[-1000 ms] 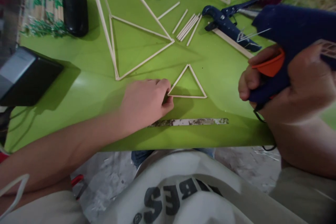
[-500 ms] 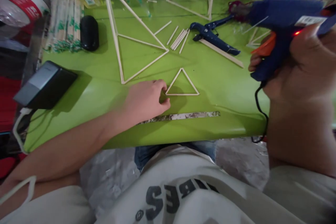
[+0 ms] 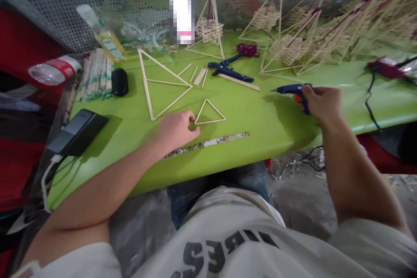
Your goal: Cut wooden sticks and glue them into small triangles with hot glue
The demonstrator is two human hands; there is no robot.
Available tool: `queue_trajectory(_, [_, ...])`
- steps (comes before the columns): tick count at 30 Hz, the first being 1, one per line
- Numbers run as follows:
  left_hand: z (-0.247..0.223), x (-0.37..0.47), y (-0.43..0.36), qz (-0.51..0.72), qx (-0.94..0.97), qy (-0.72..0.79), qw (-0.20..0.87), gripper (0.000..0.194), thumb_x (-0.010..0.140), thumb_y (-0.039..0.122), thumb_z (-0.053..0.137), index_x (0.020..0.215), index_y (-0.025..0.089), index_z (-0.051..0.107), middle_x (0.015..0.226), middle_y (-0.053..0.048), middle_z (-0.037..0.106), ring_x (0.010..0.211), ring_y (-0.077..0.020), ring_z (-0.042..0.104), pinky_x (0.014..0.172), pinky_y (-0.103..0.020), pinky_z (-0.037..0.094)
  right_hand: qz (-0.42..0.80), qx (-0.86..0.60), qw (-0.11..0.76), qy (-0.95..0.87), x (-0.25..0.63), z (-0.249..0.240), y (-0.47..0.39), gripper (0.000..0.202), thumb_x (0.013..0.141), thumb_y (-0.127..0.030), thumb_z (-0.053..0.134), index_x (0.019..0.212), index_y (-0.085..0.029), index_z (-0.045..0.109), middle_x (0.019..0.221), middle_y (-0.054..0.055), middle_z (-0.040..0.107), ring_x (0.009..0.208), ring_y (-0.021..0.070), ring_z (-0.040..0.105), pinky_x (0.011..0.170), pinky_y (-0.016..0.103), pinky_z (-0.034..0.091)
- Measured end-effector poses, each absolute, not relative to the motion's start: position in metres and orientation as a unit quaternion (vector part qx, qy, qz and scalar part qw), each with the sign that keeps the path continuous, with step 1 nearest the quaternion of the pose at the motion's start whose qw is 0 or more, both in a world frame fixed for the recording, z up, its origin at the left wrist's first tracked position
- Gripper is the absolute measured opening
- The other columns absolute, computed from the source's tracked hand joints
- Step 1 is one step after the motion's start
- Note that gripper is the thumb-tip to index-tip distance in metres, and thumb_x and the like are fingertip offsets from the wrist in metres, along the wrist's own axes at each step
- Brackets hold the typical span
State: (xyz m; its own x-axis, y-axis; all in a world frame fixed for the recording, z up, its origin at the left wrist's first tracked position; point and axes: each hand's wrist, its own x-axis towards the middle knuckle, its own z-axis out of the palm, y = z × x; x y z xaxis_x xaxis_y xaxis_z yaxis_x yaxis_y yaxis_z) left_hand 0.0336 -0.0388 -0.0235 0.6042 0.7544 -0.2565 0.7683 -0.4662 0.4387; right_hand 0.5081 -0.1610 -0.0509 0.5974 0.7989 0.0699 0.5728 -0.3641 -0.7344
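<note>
The small triangle (image 3: 211,121) lies flat on the green table (image 3: 254,117), just right of the left hand's fingertips. It is made of three thin, pale wooden sticks joined at the ends, with one side running nearly level along the bottom and the peak pointing away from the person. Its three corners look closed, and bare green shows through the middle.

The left hand (image 3: 176,131) rests on the table with thumb and forefinger apart, the triangle's left corner at the gap between them; whether they touch the wood I cannot tell. The right hand (image 3: 324,103) has its fingers wrapped around the handle of a glue gun (image 3: 291,89), dark blue with an orange trigger. Its nozzle points left, towards the left fingers, and is well apart from the triangle.

Below the left fingertips, nearer the person, lies a narrow, blotchy strip (image 3: 224,140), partly hidden by the hand. Beyond those fingers stands a larger stick frame (image 3: 148,89), with a bunch of short sticks (image 3: 200,76) to its right. Farther right, between the two hands' fingers and beyond them, a blue cutter (image 3: 231,71) lies against a flat wooden stick (image 3: 243,83).
</note>
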Motion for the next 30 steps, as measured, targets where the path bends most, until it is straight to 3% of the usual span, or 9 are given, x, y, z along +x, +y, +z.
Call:
queue_trajectory(3, [-0.023,0.033,-0.038,-0.015,0.861,0.438,0.256,0.035,0.097,0.042,0.064,0.118,0.016,0.073,0.083,-0.008,0.077,0.061,-0.0209,0.066,0.052,-0.036,0.048,0.108,-0.889,0.315,-0.313,0.507,-0.042,-0.149,0.041,0.085,-0.06,0.08,0.071,-0.023,0.07,0.056,0.007,0.063,0.054,0.0182,0.055,0.063,0.043,0.04])
queue_trajectory(8, [-0.024,0.031,-0.038,-0.007,0.861,0.436,0.263,0.037,0.098,0.045,0.065,0.12,0.016,0.073,0.089,-0.009,0.077,0.063,-0.0203,0.064,0.053,-0.035,0.048,-0.025,-0.914,0.185,-0.36,0.505,-0.042,-0.142,0.038,0.084,-0.059,0.078,0.071,-0.027,0.064,0.072,0.01,0.068,0.061,0.015,0.029,0.069,0.045,0.034])
queue_trajectory(12, [-0.022,0.034,-0.04,0.005,0.865,0.439,0.245,0.043,0.097,0.048,0.07,0.124,0.015,0.072,0.105,-0.011,0.077,0.068,-0.0184,0.063,0.057,-0.034,0.049,-0.12,-0.857,0.208,-0.457,0.482,-0.04,-0.145,0.02,0.087,-0.042,0.079,0.082,-0.024,0.071,0.092,0.019,0.076,0.077,0.0214,0.049,0.081,0.045,0.04])
queue_trajectory(14, [-0.021,0.037,-0.04,0.012,0.867,0.439,0.235,0.047,0.097,0.052,0.072,0.126,0.015,0.072,0.117,-0.013,0.077,0.067,-0.0171,0.06,0.057,-0.034,0.048,-0.084,-0.798,0.245,-0.544,0.456,-0.031,-0.142,0.018,0.095,-0.039,0.072,0.091,-0.022,0.074,0.097,0.019,0.077,0.087,0.0237,0.059,0.088,0.043,0.044])
queue_trajectory(16, [-0.021,0.041,-0.04,0.02,0.872,0.437,0.219,0.05,0.098,0.054,0.071,0.13,0.015,0.071,0.128,-0.015,0.074,0.067,-0.0156,0.059,0.058,-0.034,0.047,0.004,-0.75,0.277,-0.6,0.421,-0.018,-0.132,0.022,0.102,-0.04,0.068,0.097,-0.021,0.076,0.096,0.015,0.076,0.082,0.0212,0.061,0.081,0.039,0.047])
queue_trajectory(18, [-0.023,0.045,-0.039,0.024,0.877,0.438,0.195,0.054,0.098,0.054,0.072,0.135,0.016,0.069,0.135,-0.016,0.071,0.072,-0.017,0.063,0.06,-0.033,0.049,0.086,-0.7,0.225,-0.673,0.383,-0.004,-0.117,0.029,0.104,-0.044,0.067,0.107,-0.017,0.079,0.097,0.012,0.077,0.079,0.0195,0.063,0.078,0.036,0.047])
queue_trajectory(20, [-0.028,0.049,-0.037,0.037,0.882,0.438,0.171,0.059,0.095,0.051,0.076,0.141,0.016,0.065,0.14,-0.017,0.069,0.093,-0.0244,0.071,0.07,-0.036,0.056,0.101,-0.648,0.126,-0.745,0.348,0.007,-0.1,0.048,0.101,-0.058,0.071,0.119,-0.014,0.08,0.104,0.013,0.08,0.082,0.0227,0.067,0.075,0.038,0.046])
queue_trajectory(24, [-0.044,0.051,-0.032,0.106,0.893,0.408,0.155,0.061,0.092,0.041,0.078,0.146,0.018,0.059,0.143,-0.016,0.07,0.132,-0.0346,0.066,0.109,-0.051,0.059,0.081,-0.581,0.013,-0.809,0.305,0.006,-0.082,0.064,0.101,-0.066,0.067,0.127,-0.009,0.077,0.116,0.021,0.079,0.095,0.0358,0.075,0.071,0.042,0.047])
queue_trajectory(30, [-0.056,0.048,-0.03,0.143,0.899,0.379,0.168,0.049,0.094,0.035,0.075,0.138,0.02,0.063,0.133,-0.014,0.076,0.127,-0.0337,0.069,0.113,-0.054,0.056,0.102,-0.588,0.015,-0.802,0.303,-0.026,-0.089,0.053,0.103,-0.06,0.066,0.125,-0.012,0.074,0.124,0.022,0.076,0.093,0.0355,0.075,0.063,0.042,0.049])
